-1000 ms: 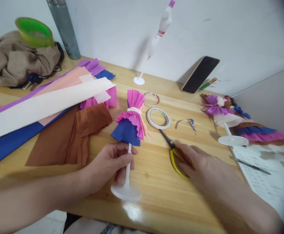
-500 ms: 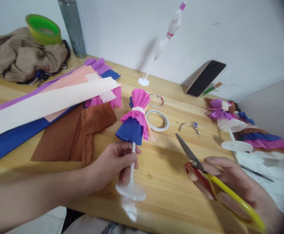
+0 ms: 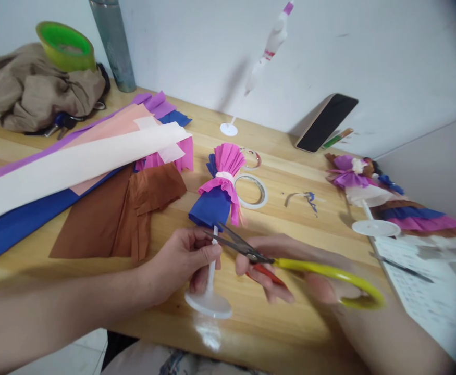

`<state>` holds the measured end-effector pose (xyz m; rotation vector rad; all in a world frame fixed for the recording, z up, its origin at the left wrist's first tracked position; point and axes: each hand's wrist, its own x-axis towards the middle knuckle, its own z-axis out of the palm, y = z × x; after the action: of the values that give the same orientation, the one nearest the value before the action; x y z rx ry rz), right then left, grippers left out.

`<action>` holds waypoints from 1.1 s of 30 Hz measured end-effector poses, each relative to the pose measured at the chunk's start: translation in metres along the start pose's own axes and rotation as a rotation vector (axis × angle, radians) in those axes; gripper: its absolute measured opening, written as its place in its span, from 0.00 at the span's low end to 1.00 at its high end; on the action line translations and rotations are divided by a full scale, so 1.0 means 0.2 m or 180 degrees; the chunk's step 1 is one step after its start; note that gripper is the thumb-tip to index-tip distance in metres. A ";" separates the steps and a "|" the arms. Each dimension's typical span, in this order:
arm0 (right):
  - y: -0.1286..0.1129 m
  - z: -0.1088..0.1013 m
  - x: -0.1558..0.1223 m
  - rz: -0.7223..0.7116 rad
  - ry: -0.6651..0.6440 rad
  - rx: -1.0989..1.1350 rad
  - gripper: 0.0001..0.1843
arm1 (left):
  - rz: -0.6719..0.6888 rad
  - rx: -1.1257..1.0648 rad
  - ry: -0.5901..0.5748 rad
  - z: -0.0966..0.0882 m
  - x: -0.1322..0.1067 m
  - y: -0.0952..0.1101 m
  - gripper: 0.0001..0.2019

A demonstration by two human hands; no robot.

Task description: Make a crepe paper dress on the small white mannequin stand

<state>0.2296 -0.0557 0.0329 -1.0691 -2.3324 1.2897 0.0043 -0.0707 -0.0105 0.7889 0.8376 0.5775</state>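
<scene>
the left hand (image 3: pixel 184 258) pinches the white stem (image 3: pixel 211 271) between thumb and fingers just under the pink-and-blue paper figure (image 3: pixel 212 204), a grip that probably steadies the piece while leaving its ruffles uncrushed. the round base (image 3: pixel 208 306) sits below that hand, near the front edge of the counter (image 3: pixel 267 333), so the figure stands between the two hands, within easy reach of both. the right hand (image 3: pixel 321 286), blurred, is curled round the yellow and red handles of the scissors (image 3: pixel 253 257); their blades are parted and point leftward at the upper stem, right below the blue hem, close to the left fingertips. whether metal touches stem or paper, i cannot tell. holding the stem low seems sensible, though those fingertips look exposed. the white tape roll (image 3: pixel 266 195) lies flat just behind the figure, likely kept there for quick use, with small scraps (image 3: pixel 311 200) off to its right. loose crepe sheets (image 3: pixel 95 224) are spread on the left, apparently out of the way of the blades, and a phone (image 3: pixel 327 122) leans against the wall (image 3: pixel 173 47), propped upright.
</scene>
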 end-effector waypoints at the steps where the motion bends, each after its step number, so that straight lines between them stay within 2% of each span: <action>1: -0.02 -0.01 0.03 0.0150 -0.0221 0.0637 0.16 | -0.0026 0.0050 -0.0008 0.00 0.00 0.00 0.21; 3: -0.05 -0.02 0.07 0.0531 -0.0590 0.1450 0.13 | -0.0066 0.0064 0.0013 0.00 0.00 0.00 0.20; 5: -0.04 -0.04 0.08 0.0879 -0.0951 0.1706 0.11 | -0.0065 -0.0018 0.0058 0.00 -0.01 0.00 0.21; 7: -0.02 -0.05 0.09 0.1001 -0.0940 0.1809 0.11 | -0.0043 -0.0120 0.0106 0.01 0.00 0.00 0.21; 13: 0.01 -0.08 0.10 0.0790 -0.0846 0.1787 0.14 | -0.0074 -0.0165 0.0080 0.01 0.00 0.00 0.20; 17: -0.02 -0.07 0.11 0.0890 -0.0881 0.1773 0.15 | -0.0111 -0.0078 0.0106 0.01 0.00 0.00 0.21; 20: -0.04 -0.03 0.10 0.0975 -0.0600 0.1698 0.14 | -0.0103 -0.0059 0.0096 0.01 0.00 0.00 0.21; 23: -0.04 -0.01 0.09 0.0824 -0.0301 0.1632 0.12 | -0.0090 -0.0031 0.0095 0.01 0.01 0.00 0.21; 25: -0.03 -0.02 0.09 0.0755 -0.0422 0.1699 0.12 | -0.0082 0.0010 0.0080 0.01 0.01 0.00 0.21; 29: 0.01 -0.06 0.10 0.0696 -0.0920 0.1820 0.14 | -0.0095 0.0054 0.0060 0.01 0.01 0.00 0.20; 33: 0.05 -0.07 0.10 0.0568 -0.0965 0.1578 0.14 | -0.0129 0.0074 0.0066 0.01 0.01 0.00 0.20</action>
<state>0.2286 -0.0283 0.0303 -0.9796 -1.9594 2.0833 0.0074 -0.0707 -0.0097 0.7864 0.8788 0.5416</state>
